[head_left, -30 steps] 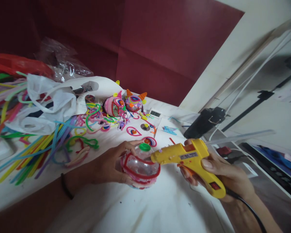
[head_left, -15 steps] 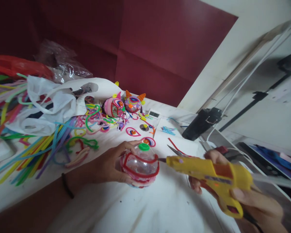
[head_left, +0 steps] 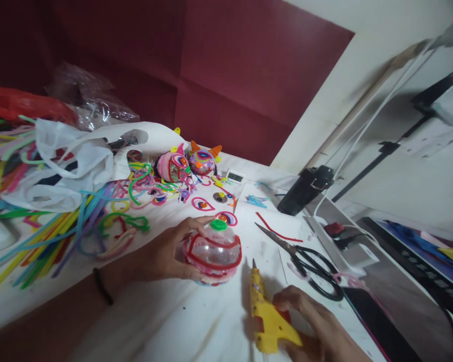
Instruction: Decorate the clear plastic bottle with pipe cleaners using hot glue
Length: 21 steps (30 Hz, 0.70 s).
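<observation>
My left hand [head_left: 166,249] is wrapped round a clear plastic bottle [head_left: 214,251] with a green cap, ringed with red and pink pipe cleaners, held just above the white table [head_left: 196,322]. The yellow glue gun [head_left: 265,318] lies on the table at the bottom, nozzle pointing away from me. My right hand [head_left: 313,324] rests against its handle, fingers curled on it. Black-handled scissors [head_left: 305,261] lie just right of the bottle.
Several loose pipe cleaners [head_left: 56,226] spread over the left of the table beside a white plastic bag [head_left: 64,166]. Two decorated bottle figures [head_left: 186,163] stand at the back near a small timer [head_left: 234,176]. A black object [head_left: 305,188] and a power strip [head_left: 343,236] sit on the right.
My right hand has pulled the glue gun away from the bottle and brought it down flat onto the table near me. The scissors have come into view. My left hand keeps hold of the bottle.
</observation>
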Motion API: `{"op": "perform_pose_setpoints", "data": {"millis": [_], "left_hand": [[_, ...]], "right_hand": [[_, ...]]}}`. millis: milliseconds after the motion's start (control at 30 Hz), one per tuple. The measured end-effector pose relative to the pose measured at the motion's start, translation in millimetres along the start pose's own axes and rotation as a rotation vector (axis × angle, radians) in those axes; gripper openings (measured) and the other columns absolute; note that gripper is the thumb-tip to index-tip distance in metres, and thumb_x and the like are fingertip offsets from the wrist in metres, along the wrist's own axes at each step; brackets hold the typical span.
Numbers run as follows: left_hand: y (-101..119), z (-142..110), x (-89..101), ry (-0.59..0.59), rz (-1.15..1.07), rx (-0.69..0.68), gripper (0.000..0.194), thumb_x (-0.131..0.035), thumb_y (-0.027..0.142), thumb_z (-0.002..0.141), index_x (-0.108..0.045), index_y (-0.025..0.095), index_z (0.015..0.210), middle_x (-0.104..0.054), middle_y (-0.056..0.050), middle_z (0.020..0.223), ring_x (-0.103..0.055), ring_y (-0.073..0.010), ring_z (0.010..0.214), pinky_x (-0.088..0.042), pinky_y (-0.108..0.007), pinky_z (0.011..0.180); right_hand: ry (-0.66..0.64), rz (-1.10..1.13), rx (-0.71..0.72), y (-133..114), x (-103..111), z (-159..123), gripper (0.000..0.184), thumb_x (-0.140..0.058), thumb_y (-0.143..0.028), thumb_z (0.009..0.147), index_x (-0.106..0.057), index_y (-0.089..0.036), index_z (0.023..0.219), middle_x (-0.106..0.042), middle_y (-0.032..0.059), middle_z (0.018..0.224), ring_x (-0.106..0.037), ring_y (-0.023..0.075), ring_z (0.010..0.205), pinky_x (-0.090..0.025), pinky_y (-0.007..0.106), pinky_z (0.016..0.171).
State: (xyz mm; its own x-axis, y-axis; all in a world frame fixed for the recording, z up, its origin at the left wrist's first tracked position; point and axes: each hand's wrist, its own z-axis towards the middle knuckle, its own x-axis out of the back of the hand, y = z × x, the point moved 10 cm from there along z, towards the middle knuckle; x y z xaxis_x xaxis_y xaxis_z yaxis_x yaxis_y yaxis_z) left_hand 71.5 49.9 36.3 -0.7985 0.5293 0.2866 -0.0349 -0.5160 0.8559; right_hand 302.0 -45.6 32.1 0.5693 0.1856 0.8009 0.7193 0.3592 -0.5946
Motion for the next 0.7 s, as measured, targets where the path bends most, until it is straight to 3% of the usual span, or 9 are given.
{"op": "perform_pose_setpoints", "data": {"millis": [133,233,300,500,700], "left_hand": [[4,1,1.5,0.014,0.057,0.006,0.056,-0.086,0.027,0.066,-0.052,0.024,0.111,-0.042,-0.015,0.152,-0.045,-0.0365,0.136,-0.041,-0.05,0.107],[5,2,0.4,0.009,0.042,0.003,0.056,-0.086,0.025,0.066,-0.052,0.025,0.111,-0.042,-0.014,0.153,-0.044,-0.0365,0.137,-0.042,-0.05,0.105],[4,2,-0.1,0.009,0.024,-0.003,0.056,-0.085,0.023,0.066,-0.052,0.026,0.112,-0.042,-0.013,0.153,-0.045,-0.0358,0.137,-0.043,-0.048,0.105],[-4,-1,0.7,0.022,0.025,-0.029,0.061,-0.085,0.023,0.066,-0.052,0.028,0.117,-0.043,-0.012,0.152,-0.048,-0.036,0.134,-0.045,-0.048,0.103],[-4,-2,3.5,0.064,0.045,-0.002,0.06,-0.085,0.024,0.064,-0.056,0.029,0.116,-0.049,-0.009,0.148,-0.048,-0.0353,0.134,-0.045,-0.044,0.104]], "right_hand": [[0.03,-0.199,0.221,-41,10,15,0.024,-0.069,-0.024,0.081,-0.065,-0.027,0.104,-0.071,0.0076,0.1,-0.069,0.0254,0.095,-0.059,0.032,0.082],[0.199,-0.244,0.339,-70,30,30,0.029,-0.067,-0.026,0.085,-0.06,-0.025,0.113,-0.068,0.01,0.112,-0.065,0.0273,0.105,-0.056,0.036,0.087],[0.293,-0.176,0.38,-88,40,46,0.023,-0.062,-0.022,0.088,-0.058,-0.023,0.11,-0.067,0.0096,0.108,-0.062,0.0256,0.105,-0.053,0.037,0.088],[0.25,-0.022,0.335,-116,26,109,0.015,-0.065,-0.019,0.083,-0.059,-0.02,0.097,-0.063,0.0081,0.101,-0.057,0.0256,0.1,-0.046,0.041,0.087],[0.226,0.01,0.252,-110,18,126,0.014,-0.064,-0.016,0.077,-0.058,-0.02,0.089,-0.063,0.0054,0.093,-0.057,0.0248,0.094,-0.043,0.039,0.083]]}}
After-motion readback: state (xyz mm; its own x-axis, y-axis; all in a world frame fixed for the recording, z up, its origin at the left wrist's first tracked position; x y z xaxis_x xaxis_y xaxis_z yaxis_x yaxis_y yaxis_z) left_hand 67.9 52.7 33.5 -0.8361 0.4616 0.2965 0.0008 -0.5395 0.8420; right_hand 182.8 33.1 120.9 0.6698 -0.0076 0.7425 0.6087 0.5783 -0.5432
